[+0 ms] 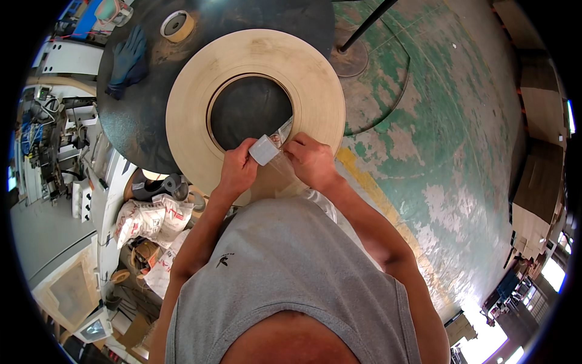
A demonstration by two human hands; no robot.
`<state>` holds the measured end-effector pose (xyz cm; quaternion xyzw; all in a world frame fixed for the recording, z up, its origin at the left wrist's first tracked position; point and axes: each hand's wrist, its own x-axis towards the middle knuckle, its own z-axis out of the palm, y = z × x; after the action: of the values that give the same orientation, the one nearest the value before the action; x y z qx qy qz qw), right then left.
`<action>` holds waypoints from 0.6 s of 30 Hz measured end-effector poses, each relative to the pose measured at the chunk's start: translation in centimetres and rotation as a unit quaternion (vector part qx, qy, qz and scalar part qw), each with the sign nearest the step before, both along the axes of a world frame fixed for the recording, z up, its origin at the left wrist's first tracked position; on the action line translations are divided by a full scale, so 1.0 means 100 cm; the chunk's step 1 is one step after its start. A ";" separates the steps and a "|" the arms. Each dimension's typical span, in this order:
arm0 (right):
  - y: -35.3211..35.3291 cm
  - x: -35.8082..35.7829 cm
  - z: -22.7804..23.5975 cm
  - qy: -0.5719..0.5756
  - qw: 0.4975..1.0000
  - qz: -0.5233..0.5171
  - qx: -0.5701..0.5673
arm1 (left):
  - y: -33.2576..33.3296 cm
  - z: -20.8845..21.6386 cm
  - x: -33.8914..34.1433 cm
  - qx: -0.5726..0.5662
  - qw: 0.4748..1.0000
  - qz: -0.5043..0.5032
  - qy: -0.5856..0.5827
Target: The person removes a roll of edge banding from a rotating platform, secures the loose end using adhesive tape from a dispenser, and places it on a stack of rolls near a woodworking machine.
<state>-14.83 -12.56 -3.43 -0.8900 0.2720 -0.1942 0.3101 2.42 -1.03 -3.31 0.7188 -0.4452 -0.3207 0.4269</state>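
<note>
A large flat coil of beige band (257, 51) lies on a round dark table (145, 133), with a dark open centre. Over its near rim my left hand (238, 168) is closed on a small, pale grey, squarish roll (264, 150), held between thumb and fingers. Clear plastic film (290, 171) runs from beside this roll down to the right toward my shirt. My right hand (311, 159) is closed just right of the roll, fingertips pinching the clear film. More see-through plastic shows between the hands, over the coil's inner edge.
Blue work gloves (127, 60) and a tape roll (177, 26) lie on the table's far left. A black pole (367, 25) on a round base stands at the far right. White printed sacks (154, 218) and a grey tape dispenser (160, 185) are at left. Cardboard boxes (539, 176) line the right.
</note>
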 end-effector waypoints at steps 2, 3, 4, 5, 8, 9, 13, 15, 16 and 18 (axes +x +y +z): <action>-0.001 -0.001 0.002 0.004 1.000 -0.004 0.014 | 0.000 0.001 0.001 0.010 1.000 -0.004 0.004; -0.001 -0.002 0.002 0.008 1.000 -0.004 0.022 | 0.000 0.002 0.001 0.018 1.000 -0.009 0.009; -0.002 -0.002 0.004 0.012 0.999 -0.005 0.030 | -0.001 0.003 0.001 0.020 1.000 -0.010 0.009; -0.002 -0.001 0.007 0.012 0.999 -0.005 0.031 | -0.001 0.004 0.001 0.013 1.000 -0.006 0.015; -0.005 0.005 0.011 0.083 0.996 0.029 0.029 | 0.000 0.001 0.001 0.014 1.000 0.001 0.026; -0.005 0.006 0.005 0.069 0.997 0.041 0.014 | 0.000 -0.001 0.002 0.019 0.999 0.005 0.030; -0.005 0.011 -0.001 0.035 0.998 0.045 -0.002 | 0.000 0.001 0.002 0.028 0.999 0.003 0.037; -0.003 0.011 -0.006 0.014 0.999 0.043 -0.005 | 0.001 0.001 0.003 0.014 1.000 -0.002 0.026; -0.002 0.011 -0.007 -0.006 0.999 0.040 -0.009 | 0.002 0.000 0.004 0.015 1.000 -0.002 0.026; -0.001 0.010 -0.009 -0.025 0.999 0.035 -0.011 | 0.002 -0.002 0.006 0.053 0.998 -0.002 0.046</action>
<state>-13.80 -12.71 -4.31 -0.8974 0.2305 -0.2080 0.3134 3.06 -0.86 -3.55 0.7241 -0.4088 -0.3776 0.4074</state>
